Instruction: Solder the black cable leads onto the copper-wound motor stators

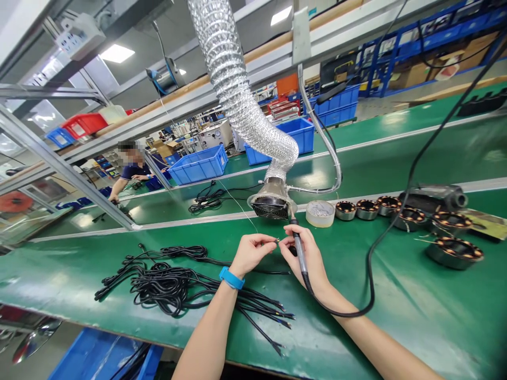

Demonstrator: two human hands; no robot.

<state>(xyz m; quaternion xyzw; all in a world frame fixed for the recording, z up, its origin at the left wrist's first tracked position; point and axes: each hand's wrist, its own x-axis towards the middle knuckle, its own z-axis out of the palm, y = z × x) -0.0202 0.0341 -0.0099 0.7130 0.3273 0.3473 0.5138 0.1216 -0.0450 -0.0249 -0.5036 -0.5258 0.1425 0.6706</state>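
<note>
My left hand, with a blue band at its wrist, is closed in a pinch on a small wire end. A thin strand of wire hangs from a reel down to just behind those fingers. In my right hand is a soldering iron, its tip pointing up by the fan. The right thumb and fingertips come close to the left fingertips; whether they also grip a wire is unclear. Left of and below my hands lies a bundle of black cables with stripped ends.
A fan hood on a silver duct hangs just beyond my hands. Right of it stand a round translucent tub and several copper-wound stators. The iron's cord loops over my right forearm. Across the bench, a person works near blue bins.
</note>
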